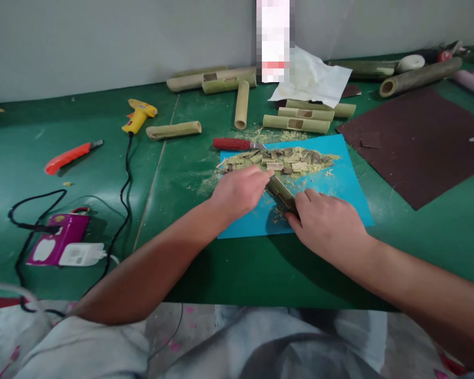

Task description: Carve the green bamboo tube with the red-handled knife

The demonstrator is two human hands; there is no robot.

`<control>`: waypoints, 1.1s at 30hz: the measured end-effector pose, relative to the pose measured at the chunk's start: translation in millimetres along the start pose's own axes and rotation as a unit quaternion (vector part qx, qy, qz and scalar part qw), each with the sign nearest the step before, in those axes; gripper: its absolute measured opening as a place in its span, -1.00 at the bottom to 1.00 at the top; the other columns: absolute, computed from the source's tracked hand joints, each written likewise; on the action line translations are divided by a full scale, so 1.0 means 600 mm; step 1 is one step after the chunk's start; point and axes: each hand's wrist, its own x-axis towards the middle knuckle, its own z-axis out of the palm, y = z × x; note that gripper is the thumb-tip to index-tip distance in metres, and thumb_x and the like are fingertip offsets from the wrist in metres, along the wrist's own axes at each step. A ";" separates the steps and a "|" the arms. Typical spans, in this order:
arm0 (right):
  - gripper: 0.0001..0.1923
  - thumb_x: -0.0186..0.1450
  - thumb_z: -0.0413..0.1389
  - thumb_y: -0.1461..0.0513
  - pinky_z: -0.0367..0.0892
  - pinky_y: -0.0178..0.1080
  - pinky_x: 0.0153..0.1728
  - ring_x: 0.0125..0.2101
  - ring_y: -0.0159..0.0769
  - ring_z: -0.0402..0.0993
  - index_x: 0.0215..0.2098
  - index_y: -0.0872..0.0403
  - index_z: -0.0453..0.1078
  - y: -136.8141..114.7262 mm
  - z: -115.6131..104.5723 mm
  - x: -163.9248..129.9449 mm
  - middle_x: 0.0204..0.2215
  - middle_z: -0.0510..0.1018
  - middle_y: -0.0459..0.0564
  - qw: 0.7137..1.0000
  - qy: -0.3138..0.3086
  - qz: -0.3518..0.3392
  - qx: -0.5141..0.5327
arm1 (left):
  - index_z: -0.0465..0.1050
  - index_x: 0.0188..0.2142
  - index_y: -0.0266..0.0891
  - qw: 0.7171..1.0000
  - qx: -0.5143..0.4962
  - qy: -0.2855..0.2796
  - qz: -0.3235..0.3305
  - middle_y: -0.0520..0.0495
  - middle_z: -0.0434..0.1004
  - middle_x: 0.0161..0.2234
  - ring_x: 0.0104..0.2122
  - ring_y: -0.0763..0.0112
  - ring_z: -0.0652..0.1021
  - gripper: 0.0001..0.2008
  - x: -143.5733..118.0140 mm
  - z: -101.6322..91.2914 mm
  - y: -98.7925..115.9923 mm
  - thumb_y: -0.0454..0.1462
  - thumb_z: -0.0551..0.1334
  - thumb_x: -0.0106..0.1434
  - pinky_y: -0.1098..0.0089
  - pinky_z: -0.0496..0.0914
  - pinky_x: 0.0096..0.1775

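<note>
Both hands grip a short bamboo piece (281, 192) over a blue mat (339, 187) at the middle of the green counter (237, 268): the left hand (239, 190) is closed on its far end, the right hand (327, 223) clenched round its near end, the stick lying at a slant between them. No container is in view; a heap of bamboo chips and shavings (284, 159) lies loose along the mat's far edge, just beyond the hands. A red-handled knife (235, 143) rests at the mat's far left corner, touching the heap. Toward the back edge lie cut bamboo tubes (296, 123), several with square notches, and a crumpled white paper (314, 79). A dark brown sheet (414, 142) covers the right side, well apart from the mat. On the left half sit a yellow glue gun (139, 116), an orange utility knife (69, 157) and a purple-and-white charger block (61, 246), its black cables trailing to the near edge. Bare green surface lies between the mat and the near edge.
</note>
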 end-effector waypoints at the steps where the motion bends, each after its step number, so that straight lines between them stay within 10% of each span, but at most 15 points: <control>1: -0.73 0.55 0.02 0.21 -0.08 -0.19 -0.46 -0.25 -0.10 0.65 -0.10 0.19 0.52 0.000 0.001 0.000 -0.19 0.65 0.21 1.000 -0.001 0.000 0.000 | 0.61 0.11 -0.34 1.000 0.005 -0.004 -0.007 -0.15 0.64 -0.31 -0.38 0.38 0.60 -0.56 0.000 -0.001 0.000 -0.22 -0.03 0.61 0.42 0.40 -0.38; 33: -0.73 0.55 0.02 0.23 -0.05 -0.19 -0.47 -0.29 -0.14 0.62 -0.09 0.19 0.54 0.000 0.003 0.000 -0.21 0.66 0.20 1.000 0.001 -0.001 0.000 | 0.63 0.07 -0.26 0.999 -0.018 -0.044 0.016 -0.07 0.59 -0.36 -0.44 0.42 0.56 -0.51 -0.002 -0.005 0.014 -0.17 -0.09 0.65 0.42 0.38 -0.42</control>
